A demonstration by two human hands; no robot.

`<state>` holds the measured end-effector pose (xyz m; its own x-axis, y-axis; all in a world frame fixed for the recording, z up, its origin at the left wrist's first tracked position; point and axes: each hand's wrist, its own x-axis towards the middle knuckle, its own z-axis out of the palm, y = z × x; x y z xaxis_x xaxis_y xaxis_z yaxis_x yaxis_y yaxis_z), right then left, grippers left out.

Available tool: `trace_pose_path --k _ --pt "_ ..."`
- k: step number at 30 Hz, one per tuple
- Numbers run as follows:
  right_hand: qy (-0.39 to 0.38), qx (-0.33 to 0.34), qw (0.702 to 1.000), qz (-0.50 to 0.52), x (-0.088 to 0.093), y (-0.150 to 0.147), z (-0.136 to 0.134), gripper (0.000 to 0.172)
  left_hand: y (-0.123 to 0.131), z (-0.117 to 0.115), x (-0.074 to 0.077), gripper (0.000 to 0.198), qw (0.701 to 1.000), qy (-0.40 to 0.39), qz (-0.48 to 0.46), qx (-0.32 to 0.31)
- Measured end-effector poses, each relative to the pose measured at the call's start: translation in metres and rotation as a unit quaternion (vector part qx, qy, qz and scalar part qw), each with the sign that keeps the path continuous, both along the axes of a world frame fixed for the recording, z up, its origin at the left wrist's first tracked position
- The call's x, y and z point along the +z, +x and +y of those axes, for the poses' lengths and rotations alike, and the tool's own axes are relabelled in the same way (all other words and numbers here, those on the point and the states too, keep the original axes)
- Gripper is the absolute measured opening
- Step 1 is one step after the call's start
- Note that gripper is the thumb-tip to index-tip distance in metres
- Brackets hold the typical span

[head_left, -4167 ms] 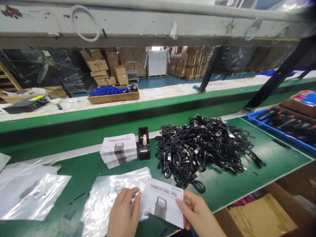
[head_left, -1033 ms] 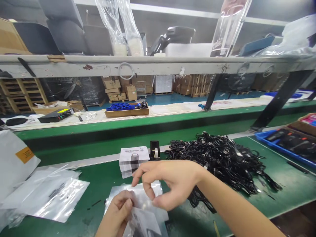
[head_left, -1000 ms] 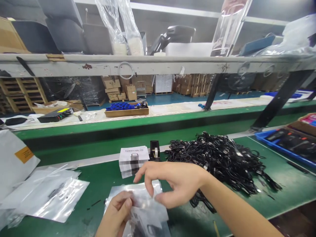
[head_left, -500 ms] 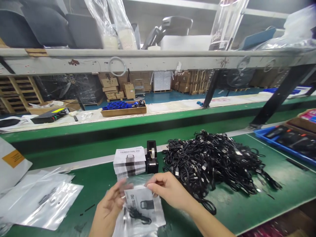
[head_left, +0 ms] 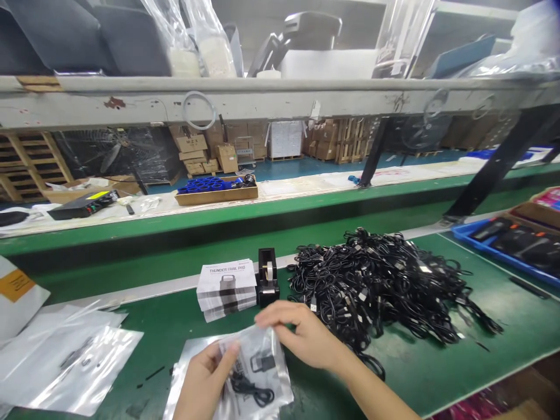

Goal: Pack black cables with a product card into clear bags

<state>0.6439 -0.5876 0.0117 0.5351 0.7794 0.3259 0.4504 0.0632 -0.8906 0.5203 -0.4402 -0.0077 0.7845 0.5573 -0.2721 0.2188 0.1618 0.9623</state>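
A clear plastic bag point(head_left: 280, 379) with a printed leaflet point(head_left: 262, 350) and a coiled black cable point(head_left: 254, 389) inside lies between my hands. My left hand point(head_left: 212, 370) pinches its left side, thumb on top. At the bag's upper edge, my right hand point(head_left: 295, 332) has its fingers closed on the plastic. More silvery bags point(head_left: 177, 385) are partly visible beneath. Just beyond stands a stack of leaflets point(head_left: 227, 286) reading "Thunder Trail Pro", beside a black tape dispenser point(head_left: 268, 277).
A large heap of black cables point(head_left: 380, 286) covers the bench right of centre. Flat clear bags point(head_left: 100, 373) lie at the left. A blue tray point(head_left: 507, 248) of dark items sits far right. Behind, a cardboard tray point(head_left: 216, 197) holds blue rings, below an overhead shelf point(head_left: 262, 99).
My left hand, blurred and with looser fingers before, now grips the bag with its thumb over it. The bag's top edge has folded down, and my right hand stays at it.
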Motion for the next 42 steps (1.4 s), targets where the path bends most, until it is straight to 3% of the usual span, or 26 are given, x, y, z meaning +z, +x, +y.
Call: trace_pose_path --k 4,6,9,13,19,24,29,32,36,38,40,42 --pt "-0.08 -0.2 0.975 0.061 -0.004 0.02 0.008 0.025 -0.006 0.002 -0.01 0.033 1.0 -0.004 -0.003 -0.006" --pt "-0.129 -0.243 0.957 0.095 -0.01 0.03 0.016 0.026 -0.008 0.001 -0.013 0.033 1.0 -0.019 -0.014 0.001" --pt "-0.157 -0.237 0.948 0.14 -0.018 0.039 0.03 0.029 -0.009 -0.001 -0.014 0.029 0.999 -0.025 -0.028 0.009" --pt "-0.148 -0.227 0.938 0.219 -0.022 0.04 0.04 0.018 -0.011 -0.004 -0.012 0.027 0.999 -0.013 -0.042 0.032" --pt "-0.123 -0.196 0.931 0.282 -0.013 0.048 0.031 0.022 -0.016 -0.003 -0.014 0.025 0.999 -0.021 -0.04 0.011" --pt "-0.113 -0.194 0.949 0.22 -0.013 0.034 0.022 0.026 -0.018 -0.002 -0.02 0.026 0.999 -0.026 -0.032 0.004" --pt "-0.126 -0.261 0.951 0.106 -0.035 0.018 0.022 0.022 -0.018 -0.004 -0.015 0.03 0.999 -0.029 -0.029 0.02" --pt "-0.133 -0.284 0.948 0.054 -0.035 0.008 0.018 0.017 -0.02 0.0 -0.012 0.035 0.998 -0.017 -0.002 0.056" --pt "-0.085 -0.227 0.97 0.025 -0.01 -0.02 0.007 0.015 -0.024 0.008 -0.012 0.046 0.994 -0.006 0.041 0.096" --pt "-0.065 -0.143 0.983 0.101 0.0 -0.036 0.006 0.02 -0.026 0.007 -0.012 0.046 0.993 0.026 0.045 0.109" --pt "-0.068 -0.068 0.975 0.202 0.001 -0.048 0.011 0.026 -0.027 0.002 -0.01 0.045 0.992 0.053 0.037 0.112" --pt "-0.091 -0.048 0.962 0.252 -0.005 -0.055 0.02 0.027 -0.026 -0.006 -0.005 0.042 0.99 0.078 0.025 0.118"
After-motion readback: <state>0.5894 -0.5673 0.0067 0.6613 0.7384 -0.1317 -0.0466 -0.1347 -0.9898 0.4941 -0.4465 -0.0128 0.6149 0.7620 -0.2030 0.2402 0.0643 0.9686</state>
